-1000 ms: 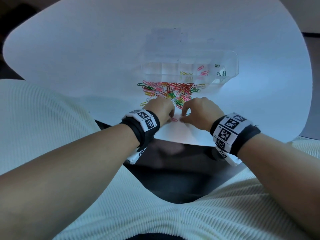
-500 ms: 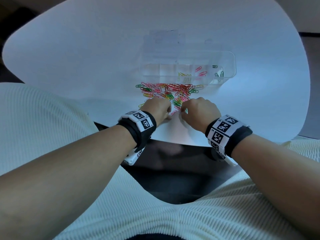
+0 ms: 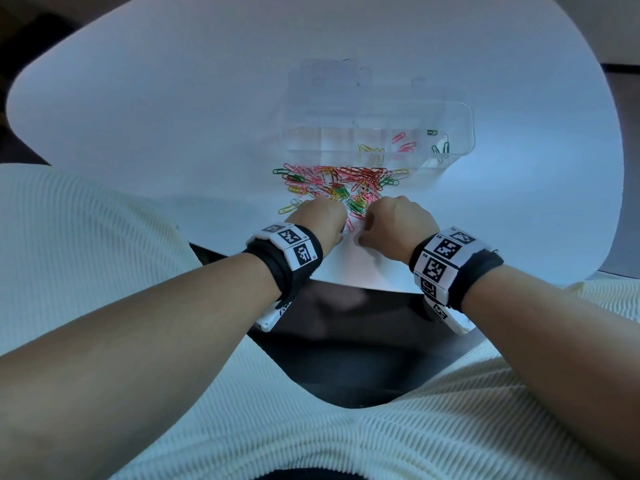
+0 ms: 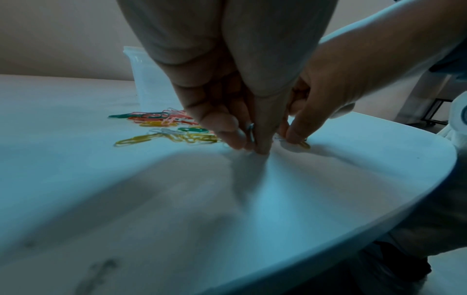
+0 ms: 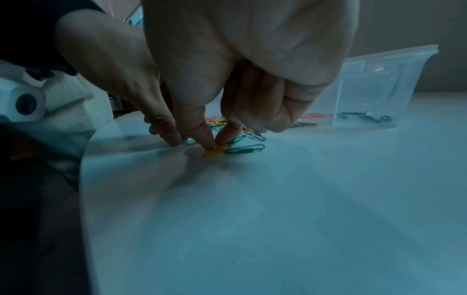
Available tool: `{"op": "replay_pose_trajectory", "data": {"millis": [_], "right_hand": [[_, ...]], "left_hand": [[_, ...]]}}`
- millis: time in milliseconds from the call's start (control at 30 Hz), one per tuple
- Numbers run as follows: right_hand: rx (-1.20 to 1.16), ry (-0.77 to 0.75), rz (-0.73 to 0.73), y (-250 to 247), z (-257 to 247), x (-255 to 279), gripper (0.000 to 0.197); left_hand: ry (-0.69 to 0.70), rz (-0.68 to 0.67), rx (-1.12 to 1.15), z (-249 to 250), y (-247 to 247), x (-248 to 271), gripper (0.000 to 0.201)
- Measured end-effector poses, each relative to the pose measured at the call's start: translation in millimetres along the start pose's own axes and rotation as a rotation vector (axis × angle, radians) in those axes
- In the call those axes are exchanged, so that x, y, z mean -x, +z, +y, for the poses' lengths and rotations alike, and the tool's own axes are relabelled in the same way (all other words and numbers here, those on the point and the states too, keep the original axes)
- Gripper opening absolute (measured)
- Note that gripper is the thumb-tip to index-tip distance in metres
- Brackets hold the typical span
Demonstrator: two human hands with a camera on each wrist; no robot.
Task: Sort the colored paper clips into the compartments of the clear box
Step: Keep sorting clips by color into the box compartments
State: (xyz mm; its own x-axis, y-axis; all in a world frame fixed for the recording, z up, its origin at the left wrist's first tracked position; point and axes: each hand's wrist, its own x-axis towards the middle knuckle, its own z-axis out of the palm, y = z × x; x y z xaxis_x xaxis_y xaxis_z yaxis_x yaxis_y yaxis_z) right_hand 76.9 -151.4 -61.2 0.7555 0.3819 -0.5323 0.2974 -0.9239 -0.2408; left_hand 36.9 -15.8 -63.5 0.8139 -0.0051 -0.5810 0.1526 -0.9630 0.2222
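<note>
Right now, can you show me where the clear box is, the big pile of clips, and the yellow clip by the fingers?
box [image 3: 464, 133]: head view, right end wall.
pile [image 3: 346, 181]: head view, middle of the heap.
yellow clip [image 5: 213, 153]: right wrist view, its near end under the fingertips.

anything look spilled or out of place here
Nothing looks damaged. The paper clip pile lies loose on the table in front of the clear box, still unsorted; only a few yellow, pink and green clips sit in its compartments.
</note>
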Motion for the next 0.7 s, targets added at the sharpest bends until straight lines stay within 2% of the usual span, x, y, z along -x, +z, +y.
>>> {"op": "replay_pose_trajectory", "data": {"millis": [367,533,600,700], "right_hand": [[0.056,-0.047,-0.037,4,-1,4,0.029],[-0.31,-0.082,-0.038,-13,0,2,0.034],[-0.47,-0.052,-0.001,-20,2,0,0.032],[-0.735,0.038,-0.051,-24,5,-3,0.024]], "left_hand": [[-0.018,0.005,0.026,0,3,-5,0.012],[0.038,0.005,-0.003,-1,-1,-4,0.017],[0.071,-0.006,-0.023,0,-5,-4,0.019],[0.103,-0.045,-0.073,3,-8,-5,0.023]]}}
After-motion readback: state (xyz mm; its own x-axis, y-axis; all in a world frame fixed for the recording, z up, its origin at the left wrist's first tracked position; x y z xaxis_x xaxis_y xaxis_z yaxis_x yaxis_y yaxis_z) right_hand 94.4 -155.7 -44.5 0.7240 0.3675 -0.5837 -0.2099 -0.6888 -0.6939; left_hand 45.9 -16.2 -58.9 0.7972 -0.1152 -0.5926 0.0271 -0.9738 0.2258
